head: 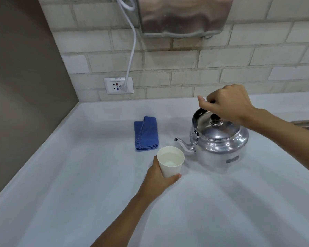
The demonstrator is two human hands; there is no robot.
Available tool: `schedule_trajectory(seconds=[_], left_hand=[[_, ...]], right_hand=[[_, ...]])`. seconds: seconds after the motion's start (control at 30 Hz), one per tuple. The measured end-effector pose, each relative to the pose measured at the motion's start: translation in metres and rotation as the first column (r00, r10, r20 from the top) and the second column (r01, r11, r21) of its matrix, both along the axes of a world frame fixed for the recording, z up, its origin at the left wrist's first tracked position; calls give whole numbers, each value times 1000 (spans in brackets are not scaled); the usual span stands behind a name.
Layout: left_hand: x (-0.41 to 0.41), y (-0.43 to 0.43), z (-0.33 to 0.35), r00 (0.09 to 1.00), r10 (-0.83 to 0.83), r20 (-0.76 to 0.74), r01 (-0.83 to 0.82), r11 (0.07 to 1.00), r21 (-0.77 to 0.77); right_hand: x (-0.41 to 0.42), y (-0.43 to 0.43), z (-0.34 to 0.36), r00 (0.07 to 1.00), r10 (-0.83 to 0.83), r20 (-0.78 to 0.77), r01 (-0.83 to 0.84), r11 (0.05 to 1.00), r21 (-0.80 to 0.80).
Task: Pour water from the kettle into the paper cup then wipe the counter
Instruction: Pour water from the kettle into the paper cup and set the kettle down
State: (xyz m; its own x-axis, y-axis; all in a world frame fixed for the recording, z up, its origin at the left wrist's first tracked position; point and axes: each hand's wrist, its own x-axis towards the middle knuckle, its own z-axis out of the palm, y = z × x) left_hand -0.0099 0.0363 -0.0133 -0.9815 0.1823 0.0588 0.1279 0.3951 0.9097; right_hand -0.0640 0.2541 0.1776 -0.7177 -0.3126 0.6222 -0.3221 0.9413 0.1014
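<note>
My left hand (159, 177) was wrapped around the lower part of the paper cup (170, 161), thumb across its near side and the other fingers curled behind it, so the cup was firmly in my grasp. The cup stood near the middle of the pale counter (78, 175), upright, with clear water inside reaching part of the way up. Just to its right sat the metal kettle (219, 139), upright on the counter with its lid on and its thin curved spout pointing left toward the cup's rim, the tip just beside the cup and not touching it. My right hand (228, 102) was above the kettle, fingers clenched around the dark handle that arched over the lid, the index finger sticking out a little to the left. On the far side of the cup, a little to the left, lay a folded blue cloth (146, 133), flat on the counter and apart from both the cup and the kettle. Farther back, on the brick-tiled wall, a white cord (132, 56) ran down into a wall socket (118, 85).
</note>
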Motion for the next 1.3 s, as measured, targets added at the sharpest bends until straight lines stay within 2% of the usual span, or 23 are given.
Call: schedule_trajectory(seconds=[0.23,0.43,0.77,1.3], left_hand=[[-1,0,-1,1000,-15,19,15,1000,-2],[-3,1,-3,1000,-9,15,10,1000,-14],[-3,0,-3,999,-8,47,9,1000,-30],[-4,0,-3,999,-7,46,9,999,-46]], right_hand=[[-46,19,-11,976,-173,134,203,943,-265],[-92,21,-16,949,-201,242,290,856,-429],[-141,10,-31,939,-185,289,303,844,-443],[-159,5,-47,921,-214,326,337,858,-389]])
